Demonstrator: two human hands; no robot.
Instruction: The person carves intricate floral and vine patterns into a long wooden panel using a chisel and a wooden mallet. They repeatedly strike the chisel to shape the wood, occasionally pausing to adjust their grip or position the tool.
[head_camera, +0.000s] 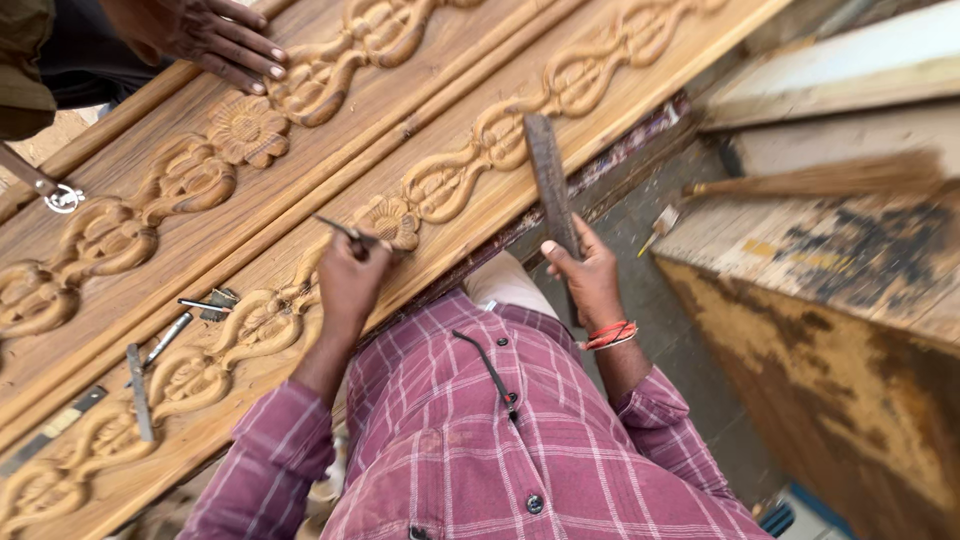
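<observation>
My left hand (348, 278) grips a thin metal chisel (338, 229), its tip set beside a carved flower (392, 218) on the near carved wooden plank (470, 205). My right hand (588, 275), with red bands on the wrist, holds a flat dark striking bar (548, 178) raised above the plank's near edge, to the right of the chisel. A looping vine and flower relief runs along the plank. A second carved plank (150, 190) lies beyond it.
Another person's hand (215, 40) rests on the far plank at top left. Several loose chisels (170, 338) lie on the near plank at left. A broom (830, 178) lies on a stained wooden bench (850, 270) at right, across a narrow floor gap.
</observation>
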